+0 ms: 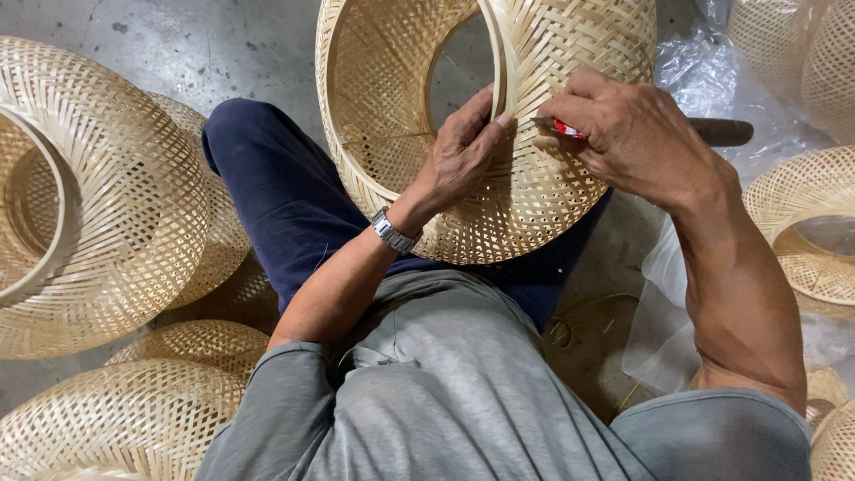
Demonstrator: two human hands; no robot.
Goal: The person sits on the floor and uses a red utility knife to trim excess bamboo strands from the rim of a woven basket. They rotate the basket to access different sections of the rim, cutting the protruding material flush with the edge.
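Note:
A round woven bamboo shade [543,209] rests on my lap, its open ring facing up. My left hand [463,147] reaches inside the shade and pinches the inner rim strip with its fingertips. My right hand [628,129] is closed around a small red-handled tool [563,128], whose tip touches the weave just beside the left fingertips. A metal watch [393,232] sits on my left wrist.
Several more woven bamboo shades lie around me: a large one [98,196] at the left, others [125,419] at the lower left and one [806,223] at the right. Clear plastic sheeting [712,80] and a dark handle [723,132] lie at the right on the concrete floor [196,44].

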